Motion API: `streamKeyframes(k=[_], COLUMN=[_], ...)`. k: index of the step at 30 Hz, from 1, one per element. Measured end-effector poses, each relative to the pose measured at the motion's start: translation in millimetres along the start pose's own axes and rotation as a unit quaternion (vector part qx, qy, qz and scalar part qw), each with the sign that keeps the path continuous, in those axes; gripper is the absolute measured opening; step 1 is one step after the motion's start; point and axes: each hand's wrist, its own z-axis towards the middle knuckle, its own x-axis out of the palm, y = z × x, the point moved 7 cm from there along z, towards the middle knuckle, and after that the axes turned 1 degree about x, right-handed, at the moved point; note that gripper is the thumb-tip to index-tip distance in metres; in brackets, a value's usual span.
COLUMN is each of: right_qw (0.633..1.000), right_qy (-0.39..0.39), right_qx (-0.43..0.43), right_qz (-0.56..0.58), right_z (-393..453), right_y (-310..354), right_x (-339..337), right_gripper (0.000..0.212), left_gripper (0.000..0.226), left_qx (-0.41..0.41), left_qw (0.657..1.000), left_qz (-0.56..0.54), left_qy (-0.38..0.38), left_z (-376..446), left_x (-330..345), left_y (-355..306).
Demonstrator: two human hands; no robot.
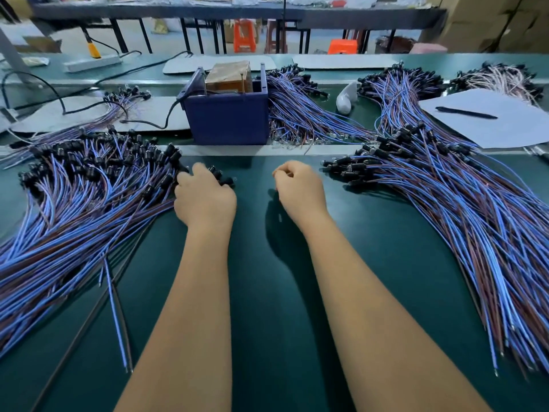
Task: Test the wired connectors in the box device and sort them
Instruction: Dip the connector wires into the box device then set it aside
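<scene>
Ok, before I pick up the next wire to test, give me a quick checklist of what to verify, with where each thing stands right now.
1. Left hand on a connector: ok, its fingers curl over black connectors at the edge of the left pile.
2. Only one wire taken: cannot tell, the fingers hide what they hold.
3. Right hand free to help: ok, loosely curled, holding nothing visible.
4. Blue box within reach and unblocked: ok, straight ahead, mat between is bare.
5. Box powered: cannot tell, a black cable runs to it, no indicator visible.
6. Right pile kept separate: ok, apart from the left one.
</scene>
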Motion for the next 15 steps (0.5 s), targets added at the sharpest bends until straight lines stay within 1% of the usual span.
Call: streamKeyframes(k=[3,5,8,12,14,15], right_qw=[1.000,1.000,0.999,0.998,0.997,0.997], right_qy=[-0.003,0.006,0.014,0.014,0.013,0.020], right_qx=[0.006,-0.008,-0.032,-0.063,-0.079,-0.078], right_qz=[0.021,0.016,0.004,-0.015,-0.014,0.009], right_z=[1.5,-0.4,-3.0,-8.7,-12.2,-13.7], right_y=[-3.2,-2.6,-0.5,5.1,9.9,11.7], right_x=[-1.1,0.8,2.5,4.1,5.0,6.1], right_gripper=[0.019,0.019,0.019,0.020,0.020,0.020], left_gripper=[0.043,0.042,0.040,0.022,0.023,0.022], left_qx=[0.014,0.020,0.016,0.018,0.019,0.022], left_qw=[0.996,0.990,0.979,0.963,0.958,0.950], left_qz=[-0.076,-0.116,-0.187,-0.256,-0.268,-0.293], left_qy=[-0.050,-0.071,-0.084,-0.084,-0.098,-0.109], left_z=[0.6,1.4,4.5,6.5,5.3,3.6], left_x=[-4.9,-6.7,-10.0,-11.6,-14.8,-18.0], left_y=[4.9,7.6,8.6,12.2,10.3,7.5])
